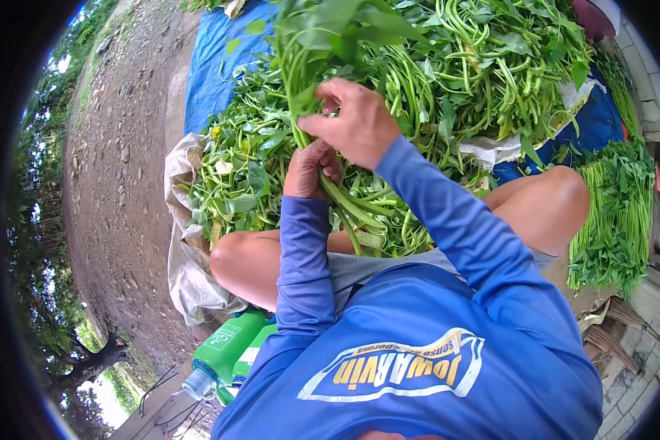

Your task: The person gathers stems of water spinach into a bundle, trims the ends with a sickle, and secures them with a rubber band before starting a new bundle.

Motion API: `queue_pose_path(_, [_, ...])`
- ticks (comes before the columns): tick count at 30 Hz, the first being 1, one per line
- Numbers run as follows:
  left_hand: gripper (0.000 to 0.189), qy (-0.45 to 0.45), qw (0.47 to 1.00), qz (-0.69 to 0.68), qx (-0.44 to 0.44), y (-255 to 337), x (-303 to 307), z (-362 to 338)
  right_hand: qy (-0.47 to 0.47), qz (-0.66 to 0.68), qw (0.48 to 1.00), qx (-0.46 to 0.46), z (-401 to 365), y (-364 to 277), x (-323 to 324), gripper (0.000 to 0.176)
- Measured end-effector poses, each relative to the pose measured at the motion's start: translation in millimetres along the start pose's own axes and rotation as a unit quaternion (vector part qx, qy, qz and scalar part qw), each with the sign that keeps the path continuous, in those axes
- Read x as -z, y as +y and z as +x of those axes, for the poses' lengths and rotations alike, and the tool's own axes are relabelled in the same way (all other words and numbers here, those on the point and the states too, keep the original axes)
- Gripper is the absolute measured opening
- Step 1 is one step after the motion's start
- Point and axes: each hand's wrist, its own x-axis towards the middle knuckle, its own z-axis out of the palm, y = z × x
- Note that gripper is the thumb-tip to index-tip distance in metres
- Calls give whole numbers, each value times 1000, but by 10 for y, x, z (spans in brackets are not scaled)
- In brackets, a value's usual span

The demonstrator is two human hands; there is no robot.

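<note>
In front of me a bunch of water spinach stands upright, its leafy top blurred and its cut stems pointing down toward my lap. My left hand is closed around the lower stems. Just above it, my right hand has its thumb and curled fingers against the side of the same bunch, pinching at the stems; the exact contact at the fingertips is partly hidden. Below and around both hands spreads a big loose pile of water spinach.
Another heap of greens lies at the back right. Neatly bundled greens lie at the right. A blue tarp and a whitish sack edge the pile. Green jugs stand by my left side, near a dirt path.
</note>
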Motion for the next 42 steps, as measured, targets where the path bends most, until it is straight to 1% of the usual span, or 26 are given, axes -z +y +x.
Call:
queue_pose_path(3, [33, 10, 999, 32, 20, -30, -27, -58, -99, 142, 981, -91, 145, 250, -127, 26])
queue_pose_path(6, [32, 20, 998, 51, 32, -74, 45, -34, -72, 176, 980, -62, 110, 495, -201, 22])
queue_pose_path(7, [27, 25, 998, 47, 29, -86, 36, -37, -56, 130, 988, -53, 87, 450, -176, 18])
queue_pose_path(9, [23, 45, 997, 67, 16, -120, 19, -18, -122, -4, 991, 49, 73, 373, -49, 18])
queue_pose_path(10, [21, 59, 995, 75, 8, -137, 29, -20, -157, -69, 980, 101, 74, 325, 2, 18])
queue_pose_path(11, [17, 61, 991, 115, 5, -117, 23, -12, -145, -170, 962, 159, 68, 373, -20, 19])
queue_pose_path(12, [15, 70, 992, 110, -2, -119, -18, -27, -156, -193, 952, 178, 99, 407, -17, 18])
queue_pose_path(14, [15, 77, 982, 170, -1, -111, -68, -2, -179, -238, 930, 213, 107, 382, 5, 16])
queue_pose_path(15, [18, 64, 984, 167, -8, -197, -34, 66, -149, -266, 925, 226, 111, 407, -5, 17])
queue_pose_path(16, [26, 68, 975, 211, 9, -165, -121, 35, -78, -281, 933, 210, 179, 473, 11, 17])
queue_pose_path(18, [31, 60, 976, 210, 2, -225, -72, 43, 64, -308, 933, 172, 339, 628, 59, 18])
queue_pose_path(20, [30, 127, 968, 214, -16, -134, -9, 15, 67, -180, 980, 55, 277, 600, 169, 18])
queue_pose_path(21, [30, 158, 963, 219, -20, -78, 49, -11, 70, -115, 991, -11, 162, 564, 213, 19])
queue_pose_path(23, [29, 212, 958, 179, -69, 93, 259, -19, -67, -97, 992, -39, -188, 558, 205, 18])
queue_pose_path(24, [29, 250, 951, 162, -88, 240, 295, -67, -258, -182, 948, -32, -306, 827, 225, 31])
queue_pose_path(25, [28, 293, 938, 149, -110, 309, 374, -57, -345, -264, 900, -22, -513, 1122, 192, 57])
queue_pose_path(26, [25, 314, 931, 116, -142, 402, 382, -73, -408, -237, 880, -56, -422, 1177, 166, 79])
queue_pose_path(27, [24, 329, 926, 78, -169, 461, 374, -82, -313, -153, 929, -122, -281, 1306, 35, 71])
queue_pose_path(28, [23, 346, 917, 38, -196, 501, 376, -93, -213, -63, 958, -181, -76, 1471, -153, 64])
queue_pose_path(30, [24, 360, 911, -10, -203, 526, 390, -113, -173, -8, 960, -222, 575, 1804, -454, 47])
queue_pose_path(32, [27, 378, 903, -37, -200, 580, 368, -112, -112, 31, 982, -151, 1138, 2016, -896, 30])
queue_pose_path(34, [31, 404, 896, -44, -181, 689, 234, -141, -83, 167, 943, -276, 1581, 2142, -1314, 20])
queue_pose_path(37, [34, 397, 900, -43, -176, 755, 113, -114, 16, 255, 897, -361, 2082, 2593, -1854, 7])
queue_pose_path(38, [33, 397, 901, -40, -171, 757, 100, -81, 9, 281, 882, -379, 2219, 3009, -2026, 4])
queue_pose_path(40, [33, 393, 905, -32, -161, 748, 85, -9, 46, 221, 850, -476, 2443, 2777, -2111, 3])
queue_pose_path(42, [30, 401, 901, -30, -161, 728, 74, 83, 35, 245, 839, -485, 2579, 2721, -2173, 5])
